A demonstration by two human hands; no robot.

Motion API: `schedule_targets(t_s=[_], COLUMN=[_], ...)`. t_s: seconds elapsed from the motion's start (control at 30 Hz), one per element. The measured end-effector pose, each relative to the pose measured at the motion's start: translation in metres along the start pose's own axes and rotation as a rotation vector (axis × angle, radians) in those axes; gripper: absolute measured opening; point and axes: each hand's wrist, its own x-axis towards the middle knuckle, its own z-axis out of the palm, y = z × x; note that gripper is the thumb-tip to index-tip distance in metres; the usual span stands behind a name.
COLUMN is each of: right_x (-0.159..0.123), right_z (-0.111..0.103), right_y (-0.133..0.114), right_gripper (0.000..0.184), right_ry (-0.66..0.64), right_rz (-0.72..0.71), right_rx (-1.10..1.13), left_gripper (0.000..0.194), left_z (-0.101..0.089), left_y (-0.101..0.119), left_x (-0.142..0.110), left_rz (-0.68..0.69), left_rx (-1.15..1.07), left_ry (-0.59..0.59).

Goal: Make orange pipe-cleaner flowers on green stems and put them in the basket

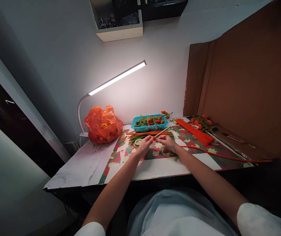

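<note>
Both hands meet over the middle of the table, fingertips pinched close together. Between them is a small orange piece, too small to make out fully. My left hand is closed on it from the left. My right hand is closed at its right side, touching it with the fingertips. A thin pale stick slants up and away from the fingertips; I cannot tell whether it is held. Just behind the hands lie orange and green fuzzy stems. A roll of tape sits beside my left hand.
A blue basket of orange flowers stands at the back. An orange plastic bag sits left, by a lit lamp. Orange stems, more flowers and an orange cord lie right, beside a cardboard wall.
</note>
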Motion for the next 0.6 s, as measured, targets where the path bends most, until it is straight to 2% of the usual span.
schedule_targets(t_s=[0.13, 0.37, 0.5, 0.6], right_x=[-0.003, -0.010, -0.016, -0.017], right_z=[-0.001, -0.012, -0.019, -0.018], right_y=[-0.002, -0.013, -0.018, -0.018], right_gripper=[0.040, 0.036, 0.035, 0.037], right_ry=[-0.041, -0.090, -0.145, -0.158], right_rz=[0.020, 0.047, 0.019, 0.029], right_rx=[0.031, 0.000, -0.110, -0.172], left_gripper=[0.032, 0.040, 0.045, 0.048], left_z=[-0.001, -0.008, -0.015, -0.021], left_y=[0.002, 0.012, 0.016, 0.016], left_x=[-0.002, -0.007, -0.010, -0.010], left_rz=[0.065, 0.076, 0.019, 0.012], left_rx=[0.098, 0.104, 0.215, 0.303], left_ry=[0.001, -0.176, -0.331, -0.403])
